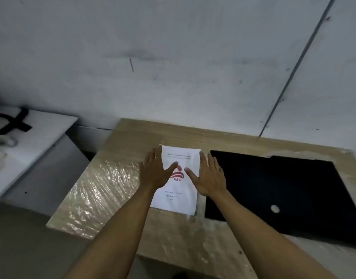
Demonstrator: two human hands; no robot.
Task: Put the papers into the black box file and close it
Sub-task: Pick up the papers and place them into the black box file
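1. Left hand (156,174): flat, palm down, fingers spread, thumb angled inward.
2. Right hand (208,177): same pose, mirrored.
3. Both forearms bare, extended forward, converging; thumbs near, not touching.

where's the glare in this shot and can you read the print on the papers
Head view: glare sits on the shiny plastic wrap covering the table's left part. The papers are bright and soft; only the red "ABC" logo reads, the small print is blurred. The black box file shows almost no detail. The wide lens tilts the wall lines.
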